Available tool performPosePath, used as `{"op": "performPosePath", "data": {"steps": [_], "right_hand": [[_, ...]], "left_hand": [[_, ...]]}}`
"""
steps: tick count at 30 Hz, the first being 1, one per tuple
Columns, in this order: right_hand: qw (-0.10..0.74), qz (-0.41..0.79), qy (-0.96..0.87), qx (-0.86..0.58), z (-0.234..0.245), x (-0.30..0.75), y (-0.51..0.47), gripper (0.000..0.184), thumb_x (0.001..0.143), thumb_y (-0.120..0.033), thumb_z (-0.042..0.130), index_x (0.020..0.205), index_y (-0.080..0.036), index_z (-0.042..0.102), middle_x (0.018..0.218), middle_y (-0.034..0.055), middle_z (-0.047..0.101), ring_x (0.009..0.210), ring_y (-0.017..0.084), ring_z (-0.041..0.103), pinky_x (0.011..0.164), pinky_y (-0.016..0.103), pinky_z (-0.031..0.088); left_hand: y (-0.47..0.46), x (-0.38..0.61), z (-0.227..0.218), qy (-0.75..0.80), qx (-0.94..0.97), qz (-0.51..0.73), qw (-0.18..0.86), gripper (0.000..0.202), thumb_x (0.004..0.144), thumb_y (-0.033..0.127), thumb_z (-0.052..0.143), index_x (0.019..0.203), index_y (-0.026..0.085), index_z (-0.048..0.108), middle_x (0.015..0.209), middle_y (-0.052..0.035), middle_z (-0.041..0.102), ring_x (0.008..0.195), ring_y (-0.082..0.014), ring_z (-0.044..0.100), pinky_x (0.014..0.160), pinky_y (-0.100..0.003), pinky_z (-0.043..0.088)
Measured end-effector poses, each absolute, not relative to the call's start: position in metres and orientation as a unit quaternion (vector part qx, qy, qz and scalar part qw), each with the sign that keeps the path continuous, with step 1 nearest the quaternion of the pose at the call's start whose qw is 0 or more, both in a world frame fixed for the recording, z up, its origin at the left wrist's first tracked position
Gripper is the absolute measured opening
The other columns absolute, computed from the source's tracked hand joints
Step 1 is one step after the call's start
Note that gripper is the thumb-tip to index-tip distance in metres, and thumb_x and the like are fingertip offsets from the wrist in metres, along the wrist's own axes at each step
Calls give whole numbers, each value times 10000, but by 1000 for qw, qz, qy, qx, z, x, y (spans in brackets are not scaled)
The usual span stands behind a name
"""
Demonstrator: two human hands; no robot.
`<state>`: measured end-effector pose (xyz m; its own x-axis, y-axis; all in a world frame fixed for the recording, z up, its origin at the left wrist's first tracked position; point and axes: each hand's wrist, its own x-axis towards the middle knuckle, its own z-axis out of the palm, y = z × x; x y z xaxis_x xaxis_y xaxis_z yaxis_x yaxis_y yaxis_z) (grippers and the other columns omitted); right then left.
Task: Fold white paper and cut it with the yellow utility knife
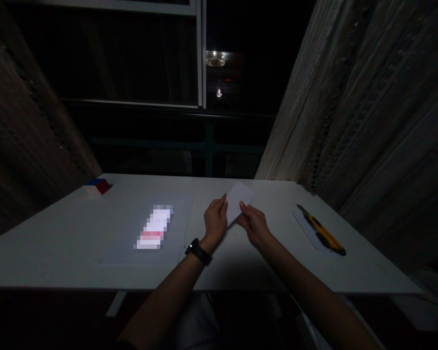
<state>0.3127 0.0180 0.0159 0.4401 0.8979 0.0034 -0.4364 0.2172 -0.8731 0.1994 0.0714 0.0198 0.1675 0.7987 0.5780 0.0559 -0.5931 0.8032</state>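
A small piece of white paper (238,195), folded or cut to a rectangle, is held tilted above the middle of the table. My left hand (216,217), with a dark watch (198,251) on the wrist, grips its left edge. On the lower right edge, my right hand (254,221) pinches it, thumb on top and fingers beneath. To the right, a yellow and black utility knife (323,231) lies with its blade out, partly over a narrow white paper strip (306,227).
Left of my hands, a glowing phone (155,227), its screen blurred, rests on a large white sheet (120,250). A small blue, red and white block (97,186) sits at the table's (58,243) far left. Curtains (292,97) hang beside a dark window (131,58).
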Motion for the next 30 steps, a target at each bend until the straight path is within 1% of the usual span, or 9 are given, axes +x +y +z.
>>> {"op": "performPosePath", "data": {"steps": [3, 6, 11, 14, 25, 30], "right_hand": [[734, 459, -266, -424, 16, 312, 18, 312, 638, -390, 766, 812, -158, 651, 804, 78, 712, 758, 217, 675, 671, 327, 553], [734, 464, -265, -419, 16, 312, 18, 306, 639, -386, 766, 817, -166, 648, 796, 74, 715, 755, 222, 678, 660, 331, 555], [737, 459, -267, -418, 17, 312, 18, 303, 641, -378, 765, 819, -164, 647, 796, 75, 716, 762, 222, 680, 665, 329, 556], [735, 460, -267, -421, 17, 312, 18, 296, 649, -371, 761, 830, -164, 652, 805, 77, 716, 774, 224, 680, 671, 329, 556], [734, 498, -242, -394, 17, 311, 16, 250, 663, -307, 754, 845, -156, 671, 853, 77, 719, 775, 219, 680, 697, 333, 556], [736, 498, -230, -397, 16, 311, 17, 235, 663, -298, 753, 835, -158, 673, 818, 79, 722, 772, 229, 680, 682, 339, 561]], "left_hand": [[72, 199, 18, 309, 692, 563, 330, 289, 853, 246, 523, 1101, 213, 668, 989, -73, 669, 923, -202, 603, 841, -315, 444], [73, 199, 18, 305, 679, 563, 358, 261, 838, 257, 553, 1057, 221, 690, 979, -66, 682, 921, -201, 615, 848, -314, 449], [76, 200, 17, 290, 625, 559, 462, 294, 800, 326, 615, 1064, 217, 686, 1078, -65, 682, 989, -219, 624, 847, -318, 476], [76, 201, 16, 300, 598, 555, 495, 316, 776, 331, 642, 1059, 199, 688, 1074, -72, 686, 986, -230, 631, 831, -323, 489], [77, 201, 11, 320, 608, 567, 454, 260, 794, 281, 624, 1038, 229, 696, 1061, -55, 690, 985, -219, 628, 862, -324, 469], [77, 199, 11, 322, 634, 561, 424, 269, 816, 279, 599, 1067, 233, 684, 1060, -56, 689, 965, -208, 632, 845, -314, 473]]}}
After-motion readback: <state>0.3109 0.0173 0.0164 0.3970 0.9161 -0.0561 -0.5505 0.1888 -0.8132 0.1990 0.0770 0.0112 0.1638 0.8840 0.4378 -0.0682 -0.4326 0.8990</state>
